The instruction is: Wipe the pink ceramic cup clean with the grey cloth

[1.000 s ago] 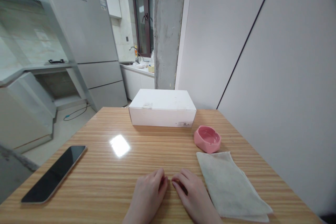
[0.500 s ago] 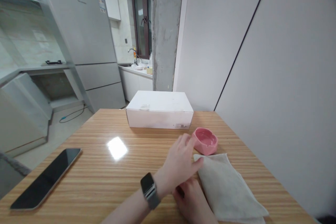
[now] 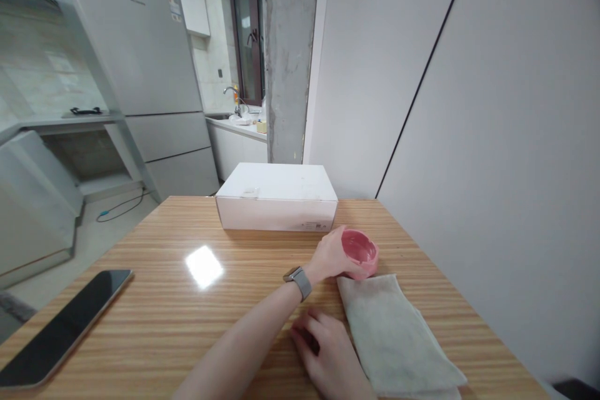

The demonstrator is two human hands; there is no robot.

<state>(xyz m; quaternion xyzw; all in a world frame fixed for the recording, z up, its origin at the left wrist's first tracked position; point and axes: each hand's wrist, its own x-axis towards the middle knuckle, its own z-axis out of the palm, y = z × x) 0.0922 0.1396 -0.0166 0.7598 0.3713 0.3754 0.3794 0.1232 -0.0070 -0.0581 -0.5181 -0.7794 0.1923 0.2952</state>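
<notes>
A pink faceted ashtray stands at the right of the wooden table. My left hand, with a watch on its wrist, reaches across and grips the ashtray's left side, thumb at the near side and fingers behind. My right hand rests on the table below the left forearm, its fingers curled in loosely; whether anything is inside is hidden. Just right of that hand lies a folded pale grey-green cloth, its far edge close to the ashtray.
A white box sits at the far edge of the wooden table. A dark-screened phone lies at the left. Beyond the table are a fridge, a concrete pillar and a white wall on the right.
My left hand has left its place beside the right hand, moved forward and right, and taken hold of the ashtray. My right hand stays on the table. The view has shifted slightly right.
</notes>
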